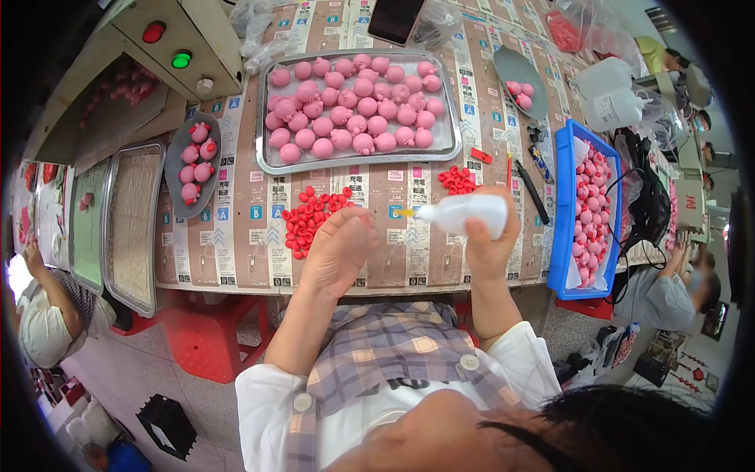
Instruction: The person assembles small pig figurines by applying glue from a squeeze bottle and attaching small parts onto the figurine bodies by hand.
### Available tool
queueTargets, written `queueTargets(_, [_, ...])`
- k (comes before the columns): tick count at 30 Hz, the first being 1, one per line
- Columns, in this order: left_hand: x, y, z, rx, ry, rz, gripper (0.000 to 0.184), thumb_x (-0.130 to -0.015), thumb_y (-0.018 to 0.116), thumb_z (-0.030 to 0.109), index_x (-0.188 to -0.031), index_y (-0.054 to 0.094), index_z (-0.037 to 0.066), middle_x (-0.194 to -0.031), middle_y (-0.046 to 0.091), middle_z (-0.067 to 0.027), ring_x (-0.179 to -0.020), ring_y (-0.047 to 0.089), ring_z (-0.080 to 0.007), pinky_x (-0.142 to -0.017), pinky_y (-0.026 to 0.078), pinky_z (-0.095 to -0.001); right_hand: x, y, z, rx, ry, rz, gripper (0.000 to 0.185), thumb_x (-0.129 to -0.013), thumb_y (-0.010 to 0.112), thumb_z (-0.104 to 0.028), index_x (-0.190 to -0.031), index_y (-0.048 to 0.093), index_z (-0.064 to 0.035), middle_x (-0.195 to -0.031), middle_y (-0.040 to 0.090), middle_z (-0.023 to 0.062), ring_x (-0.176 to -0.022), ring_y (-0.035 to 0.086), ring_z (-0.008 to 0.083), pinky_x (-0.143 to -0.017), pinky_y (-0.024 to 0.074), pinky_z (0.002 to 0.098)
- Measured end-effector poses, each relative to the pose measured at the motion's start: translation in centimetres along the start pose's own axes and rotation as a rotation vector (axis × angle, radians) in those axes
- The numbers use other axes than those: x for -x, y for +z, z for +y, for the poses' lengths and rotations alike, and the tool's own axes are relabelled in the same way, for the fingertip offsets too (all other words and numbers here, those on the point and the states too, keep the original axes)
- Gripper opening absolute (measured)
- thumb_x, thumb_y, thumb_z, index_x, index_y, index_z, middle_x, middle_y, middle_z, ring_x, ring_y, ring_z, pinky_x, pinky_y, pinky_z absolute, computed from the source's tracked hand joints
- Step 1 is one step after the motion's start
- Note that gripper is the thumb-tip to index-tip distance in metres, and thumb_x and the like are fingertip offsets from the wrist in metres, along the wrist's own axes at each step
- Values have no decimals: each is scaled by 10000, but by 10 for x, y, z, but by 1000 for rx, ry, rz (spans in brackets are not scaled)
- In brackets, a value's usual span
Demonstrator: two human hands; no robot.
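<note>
In my right hand (494, 244) I grip a white squeeze bottle (464, 214), tipped on its side with its narrow yellowish nozzle pointing left. My left hand (340, 245) faces the nozzle with curled fingers, and whatever they may hold is hidden. A gap lies between the nozzle and that hand. Loose small red pieces (303, 226) are spread beside my left hand, and a smaller heap of red pieces (456, 180) lies just beyond the bottle. Farther back, a metal tray (358, 163) carries many round pink figures (340, 116).
On the left, a grey plate (182, 206) holds several pink figures with red parts, near a machine (118, 39) with lit buttons. At right stand a blue crate (562, 212) of pink-and-red figures, a black pen-like tool (532, 193) and another grey plate (511, 67). Other people sit at both sides.
</note>
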State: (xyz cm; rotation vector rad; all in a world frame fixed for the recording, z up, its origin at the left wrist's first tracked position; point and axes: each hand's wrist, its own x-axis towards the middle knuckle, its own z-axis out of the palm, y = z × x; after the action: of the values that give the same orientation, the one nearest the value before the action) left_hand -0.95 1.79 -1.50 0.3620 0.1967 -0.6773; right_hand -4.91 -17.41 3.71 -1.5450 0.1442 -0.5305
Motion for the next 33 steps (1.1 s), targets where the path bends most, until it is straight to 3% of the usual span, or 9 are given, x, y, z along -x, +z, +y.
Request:
queueTargets(5, [0,-1,0,-13,4,66,169,-813,530,84,-971,523,26,-894,550,-87,-763,571,-146,-659,524,-241,-40,-40,24,-33,-18,229,293,-717,649,-169,-915,495,-17,-801,534,28,-766,514,101,-678,422,230])
queueTargets(8, [-1,-5,0,-18,4,40,170,-819,517,73,-985,525,36,-911,549,-88,-771,574,-142,-664,525,-240,-79,-70,43,256,62,224,304,-732,625,-113,-978,488,3,-864,544,32,-794,520,113,-720,414,227])
queueTargets(11, [1,-2,0,-39,13,68,173,-820,513,67,-990,526,41,-920,549,-90,-793,577,-144,-666,525,-237,-110,-96,88,89,138,109,375,-731,611,-72,-1064,463,20,-943,550,48,-837,530,120,-739,412,231])
queueTargets(17, [1,-1,3,-65,20,58,188,-777,564,43,-962,532,44,-872,591,-54,-781,588,-128,-694,518,-260,-131,-98,128,214,101,92,417,-710,630,-66,-1077,451,16,-965,551,81,-893,526,159,-796,401,283])
queueTargets(20, [1,-2,5,-87,17,57,202,-763,578,35,-961,538,49,-869,590,-41,-771,588,-120,-696,515,-259,-120,-82,107,820,-329,283,393,-695,637,-77,-1032,456,15,-938,548,109,-918,508,221,-818,379,329])
queueTargets(23, [-3,-3,6,-98,11,58,215,-755,588,35,-965,544,54,-864,589,-26,-758,587,-114,-695,511,-258,-99,-51,53,946,-588,261,391,-677,650,-106,-1002,472,16,-944,541,134,-937,480,282,-817,359,357])
queueTargets(27, [-7,-5,4,-115,-21,46,227,-751,594,39,-973,548,55,-869,588,-17,-752,583,-111,-695,506,-256,-95,-16,48,807,-211,-331,322,-659,655,-142,-946,535,-61,-918,551,95,-829,514,253,-723,399,343])
queueTargets(30, [-2,-5,6,-153,9,64,234,-752,597,48,-980,544,53,-873,585,-16,-752,575,-103,-688,502,-265,-98,-2,72,976,-340,-460,299,-653,654,-149,-925,550,-83,-852,560,83,-795,530,236,-693,414,346])
queueTargets(33, [3,-3,11,-160,60,81,232,-757,596,64,-982,543,50,-868,581,-13,-750,569,-100,-675,498,-276,-97,-2,77,940,-286,-433,311,-655,647,-139,-946,552,-84,-847,553,85,-796,533,244,-691,428,343])
